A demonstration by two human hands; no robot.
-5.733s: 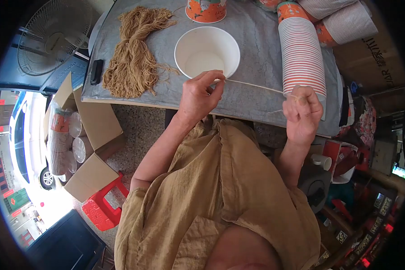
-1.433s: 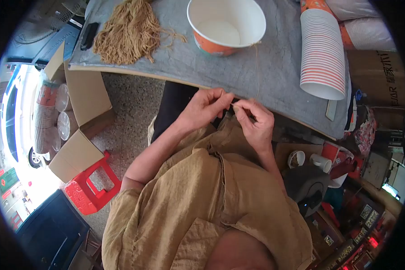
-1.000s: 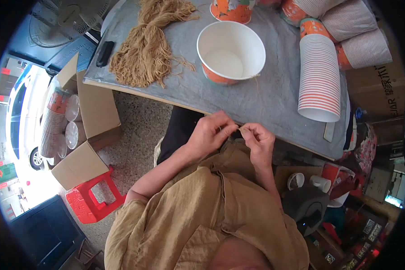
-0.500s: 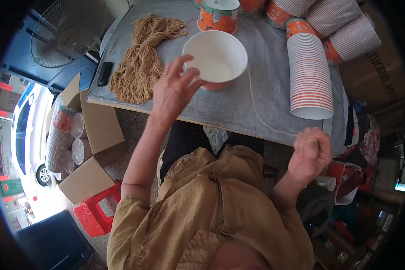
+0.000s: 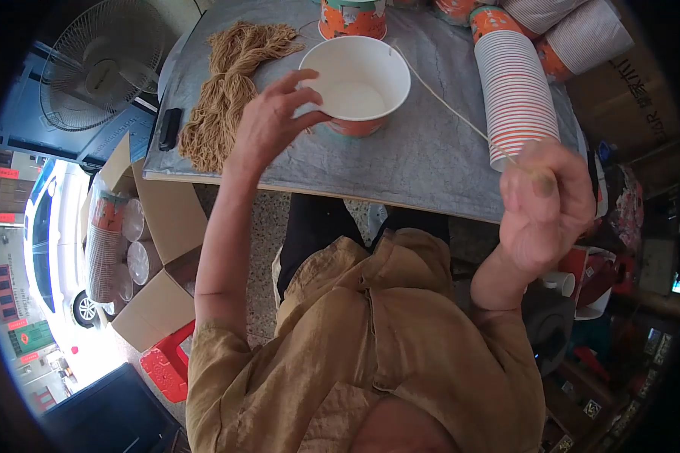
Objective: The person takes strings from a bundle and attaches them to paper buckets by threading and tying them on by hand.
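Note:
A white-lined tub (image 5: 355, 79) with an orange outside stands on the grey-covered table (image 5: 408, 166). My left hand (image 5: 276, 117) is at the tub's left rim with its fingers apart; whether the fingertips touch the rim is hard to tell. A thin string (image 5: 452, 112) runs taut from the tub's far right rim to my right hand (image 5: 545, 200), which is closed on its end, raised in front of the table's right part. Left of the tub lies a bundle of tan strings (image 5: 223, 94), partly behind my left hand.
A long stack of nested tubs (image 5: 515, 90) lies at the right, with wrapped stacks (image 5: 582, 38) behind it. An orange tub (image 5: 351, 19) stands at the back. A black object (image 5: 171, 128) lies near the left edge. An open carton (image 5: 166, 204) and red stool (image 5: 166, 366) are below left.
The string, slack half a second ago, is now pulled straight. My right hand has moved up and slightly right. Earlier both hands were together at the table's front edge.

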